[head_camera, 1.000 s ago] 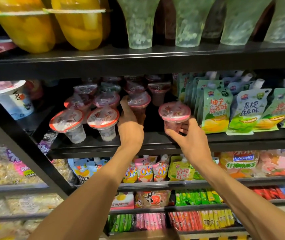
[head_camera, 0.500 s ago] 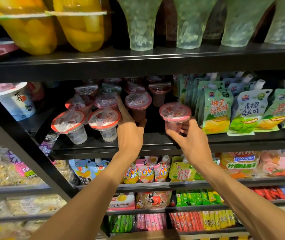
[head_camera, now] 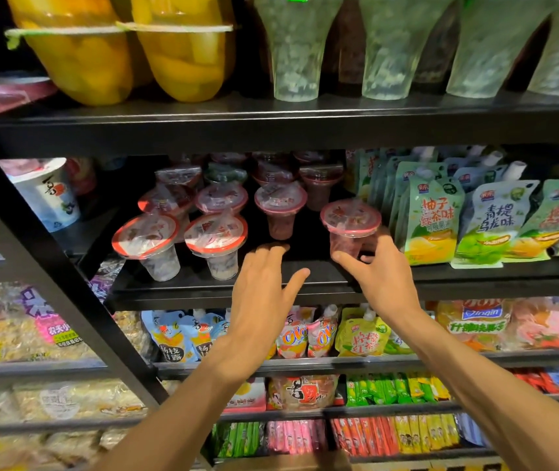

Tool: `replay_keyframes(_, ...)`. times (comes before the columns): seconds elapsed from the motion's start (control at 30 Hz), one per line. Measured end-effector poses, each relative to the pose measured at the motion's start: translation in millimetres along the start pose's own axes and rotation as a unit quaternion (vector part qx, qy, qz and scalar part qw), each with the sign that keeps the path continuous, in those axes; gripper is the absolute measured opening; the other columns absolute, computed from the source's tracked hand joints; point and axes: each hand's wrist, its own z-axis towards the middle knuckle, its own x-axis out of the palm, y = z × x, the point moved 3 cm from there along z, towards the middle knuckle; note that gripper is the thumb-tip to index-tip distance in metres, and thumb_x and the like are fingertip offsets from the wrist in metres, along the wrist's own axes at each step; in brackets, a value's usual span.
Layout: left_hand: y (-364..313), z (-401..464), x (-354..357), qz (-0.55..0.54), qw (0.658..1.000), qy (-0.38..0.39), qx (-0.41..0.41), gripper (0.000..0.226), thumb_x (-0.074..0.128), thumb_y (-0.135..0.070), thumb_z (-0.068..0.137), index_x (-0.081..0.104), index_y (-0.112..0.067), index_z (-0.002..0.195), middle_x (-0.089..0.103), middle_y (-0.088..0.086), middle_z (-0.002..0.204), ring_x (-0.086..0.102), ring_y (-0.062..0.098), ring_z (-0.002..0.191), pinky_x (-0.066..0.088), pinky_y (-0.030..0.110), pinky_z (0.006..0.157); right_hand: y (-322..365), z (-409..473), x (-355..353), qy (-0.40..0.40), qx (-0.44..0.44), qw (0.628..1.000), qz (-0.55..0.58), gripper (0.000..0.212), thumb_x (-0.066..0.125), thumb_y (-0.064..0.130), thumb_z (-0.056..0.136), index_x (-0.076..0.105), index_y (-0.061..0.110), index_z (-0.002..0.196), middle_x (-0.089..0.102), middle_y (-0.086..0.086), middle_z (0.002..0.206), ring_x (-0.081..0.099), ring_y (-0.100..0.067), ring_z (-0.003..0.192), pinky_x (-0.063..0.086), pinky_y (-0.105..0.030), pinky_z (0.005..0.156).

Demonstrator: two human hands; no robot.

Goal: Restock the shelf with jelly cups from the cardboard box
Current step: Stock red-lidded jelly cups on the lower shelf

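I see my left hand [head_camera: 264,287] over the black shelf [head_camera: 305,287] lip, fingers straight and slightly spread, thumb splayed toward 2 o'clock, holding nothing; its fingertips sit just below a pink-lidded jelly cup [head_camera: 280,212] at 12 o'clock. Red-rimmed jelly cups [head_camera: 183,243] stand at its 10 o'clock. My right hand [head_camera: 381,273] curls loosely around the base of the front jelly cup [head_camera: 351,229] on the shelf; whether the fingers actually press it, I cannot tell. Green pouches [head_camera: 431,219] stand at 3 o'clock. Rear cups are dim. The cardboard box is out of view.
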Motion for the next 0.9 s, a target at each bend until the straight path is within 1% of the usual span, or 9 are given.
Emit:
replay_keyframes(0.13,4.6,-1.7,3.4,0.031,0.999,-0.016,0.008,0.053,0.055,-0.054,0.101,0.06,-0.017,0.137,0.062,0.001,0.124,0.051,0.02,0.12,0.044,0.032,0.097,1.4,15.9,5.2,0.002,0.026,0.999,-0.021,0.057,0.08,0.04,0.089,0.037,0.013,0.064,0.038,0.002,0.055,0.031,-0.018,0.05,0.024,-0.024,0.041)
replay_keyframes(0.2,5.3,-0.6,5.5,0.04,0.999,-0.017,0.009,0.053,0.055,-0.055,0.1,0.062,-0.016,0.135,0.063,0.002,0.122,0.052,0.021,0.118,0.044,0.032,0.096,1.7,26.2,7.9,0.002,0.038,0.999,-0.02,0.054,0.082,0.034,0.089,0.043,0.01,0.06,0.041,0.0,0.05,0.033,-0.018,0.045,0.027,-0.021,0.039)
replay_keyframes(0.23,5.3,-0.4,6.3,0.046,0.999,-0.016,0.01,0.053,0.054,-0.055,0.1,0.063,-0.016,0.134,0.063,0.003,0.12,0.052,0.021,0.116,0.045,0.033,0.095,1.0,32.1,10.6,0.005,0.041,0.999,-0.012,0.041,0.083,0.034,0.088,0.056,0.008,0.071,0.054,-0.003,0.057,0.046,-0.021,0.049,0.035,-0.02,0.044)
replay_keyframes(0.27,5.3,-0.3,6.9,0.052,0.998,-0.017,0.012,0.053,0.054,-0.056,0.1,0.064,-0.016,0.133,0.063,0.003,0.119,0.052,0.021,0.115,0.045,0.033,0.094,2.1,36.2,13.4,0.008,0.036,0.999,-0.001,0.034,0.084,0.034,0.086,0.065,0.009,0.095,0.068,-0.007,0.074,0.062,-0.025,0.064,0.047,-0.024,0.057)
replay_keyframes(0.3,5.2,-0.3,7.0,0.057,0.998,-0.018,0.014,0.053,0.054,-0.056,0.1,0.064,-0.016,0.132,0.063,0.003,0.118,0.052,0.022,0.115,0.045,0.033,0.094,3.1,39.8,16.4,0.008,0.028,1.0,0.006,0.047,0.085,0.034,0.086,0.063,0.011,0.12,0.075,-0.009,0.095,0.07,-0.028,0.084,0.051,-0.027,0.07)
replay_keyframes(0.37,5.7,-0.1,7.5,0.062,0.998,-0.017,0.015,0.053,0.053,-0.056,0.1,0.064,-0.016,0.132,0.063,0.003,0.118,0.052,0.022,0.114,0.045,0.033,0.094,6.5,47.1,21.2,0.005,0.009,1.0,0.014,0.066,0.086,0.031,0.085,0.054,0.013,0.14,0.073,-0.01,0.118,0.07,-0.028,0.107,0.053,-0.032,0.087)
replay_keyframes(0.47,7.0,0.1,8.8,0.063,0.998,-0.017,0.014,0.054,0.051,-0.058,0.099,0.064,-0.017,0.131,0.062,0.003,0.118,0.052,0.022,0.114,0.047,0.033,0.093,10.4,60.7,28.3,0.014,0.01,1.0,-0.004,0.067,0.086,0.031,0.084,0.054,0.011,0.14,0.071,-0.013,0.126,0.067,-0.032,0.117,0.053,-0.039,0.097)
replay_keyframes(0.67,7.1,1.1,8.8,0.067,0.998,-0.01,0.012,0.057,0.045,-0.06,0.097,0.064,-0.016,0.129,0.062,0.002,0.116,0.053,0.022,0.113,0.048,0.033,0.09,13.0,75.1,36.4,0.014,0.03,0.999,-0.04,0.072,0.086,0.034,0.083,0.051,0.006,0.14,0.071,-0.016,0.128,0.067,-0.033,0.118,0.055,-0.039,0.095)
replay_keyframes(0.9,7.2,1.4,8.2,0.074,0.997,-0.007,0.013,0.054,0.048,-0.058,0.098,0.064,-0.016,0.129,0.061,0.002,0.115,0.053,0.022,0.112,0.048,0.033,0.087,6.5,66.6,31.4,0.028,0.017,0.999,-0.003,0.082,0.09,0.034,0.079,0.045,0.008,0.142,0.068,-0.013,0.133,0.065,-0.03,0.123,0.053,-0.045,0.103)
